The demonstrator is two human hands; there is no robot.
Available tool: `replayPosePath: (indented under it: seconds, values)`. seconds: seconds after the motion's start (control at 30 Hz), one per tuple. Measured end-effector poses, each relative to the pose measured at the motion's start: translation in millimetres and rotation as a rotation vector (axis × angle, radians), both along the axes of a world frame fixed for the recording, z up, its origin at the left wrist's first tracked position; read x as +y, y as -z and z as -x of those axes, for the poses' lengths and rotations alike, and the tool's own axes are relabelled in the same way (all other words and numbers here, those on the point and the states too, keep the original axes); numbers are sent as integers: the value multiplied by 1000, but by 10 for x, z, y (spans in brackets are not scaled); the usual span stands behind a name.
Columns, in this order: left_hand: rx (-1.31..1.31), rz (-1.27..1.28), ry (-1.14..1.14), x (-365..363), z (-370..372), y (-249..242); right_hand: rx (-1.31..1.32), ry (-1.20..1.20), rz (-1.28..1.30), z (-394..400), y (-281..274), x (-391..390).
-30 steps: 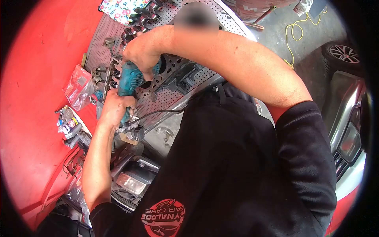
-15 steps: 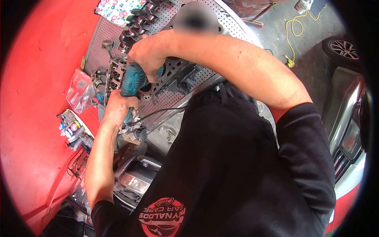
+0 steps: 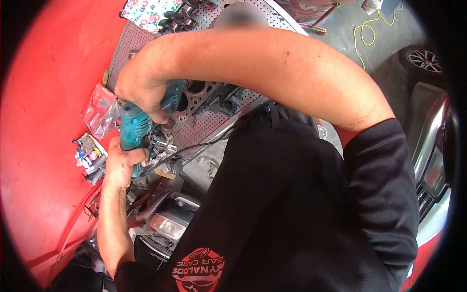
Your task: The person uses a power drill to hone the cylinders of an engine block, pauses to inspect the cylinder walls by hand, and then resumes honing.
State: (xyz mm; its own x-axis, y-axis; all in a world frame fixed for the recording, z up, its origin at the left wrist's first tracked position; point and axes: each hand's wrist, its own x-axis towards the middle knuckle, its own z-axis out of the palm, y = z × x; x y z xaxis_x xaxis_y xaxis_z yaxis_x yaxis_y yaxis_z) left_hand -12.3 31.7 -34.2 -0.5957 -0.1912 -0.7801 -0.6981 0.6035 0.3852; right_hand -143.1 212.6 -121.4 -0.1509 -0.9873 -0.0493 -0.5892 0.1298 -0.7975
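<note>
My left hand (image 3: 124,163) is closed around the lower handle of a teal power tool (image 3: 134,127). Its upper end is gripped by my right hand (image 3: 142,92), whose fingers curl down over it and partly hide it. Another teal part (image 3: 171,96) shows just beyond the right fingers; whether it belongs to the same tool I cannot tell. A metal engine block (image 3: 198,101) with round bores lies to the right of the hands. Small metal parts (image 3: 163,146) sit beside the tool. The working tip is hidden.
A perforated metal tabletop (image 3: 127,44) holds a crankshaft (image 3: 180,19) and a floral cloth (image 3: 148,12). Left of the hands are a plastic bag (image 3: 101,112) and bottles (image 3: 91,156). A black cable (image 3: 197,146) runs past my waist. A wheel (image 3: 423,59) stands at right.
Both hands and the teal tool have moved left and down. My right forearm now reaches further left, covering more of the tabletop and the parts there.
</note>
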Motion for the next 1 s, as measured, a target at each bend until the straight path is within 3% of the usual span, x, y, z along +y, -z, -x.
replayPosePath:
  seconds: [0.63,1.0]
  values:
    - [25,21,-54,-61,-113,-417,38,-9,63,-44,-337,-53]
    - [19,13,0,-59,-83,-221,1,23,42,-68,-184,-14]
